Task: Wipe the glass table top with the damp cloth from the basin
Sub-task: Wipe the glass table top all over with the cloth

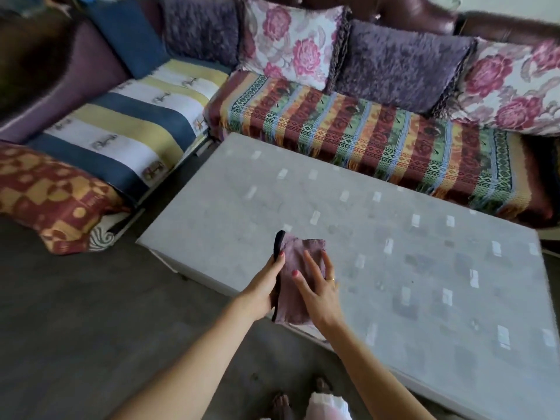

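Note:
A mauve cloth (295,287) with a dark edge is held upright just above the near-left edge of the glass table top (394,237). My left hand (265,284) grips the cloth's left edge, with the thumb on the dark hem. My right hand (319,291) lies flat against the cloth's front, fingers spread, a ring on one finger. The table top is grey-white with pale rectangular marks across it. No basin is in view.
A corner sofa wraps the table's far and left sides, with a striped blue-yellow cover (121,131), a patterned throw (378,137) and several cushions. A red-gold cushion (51,198) lies at the left. Grey floor (75,328) lies at the near left; my feet (285,404) show below.

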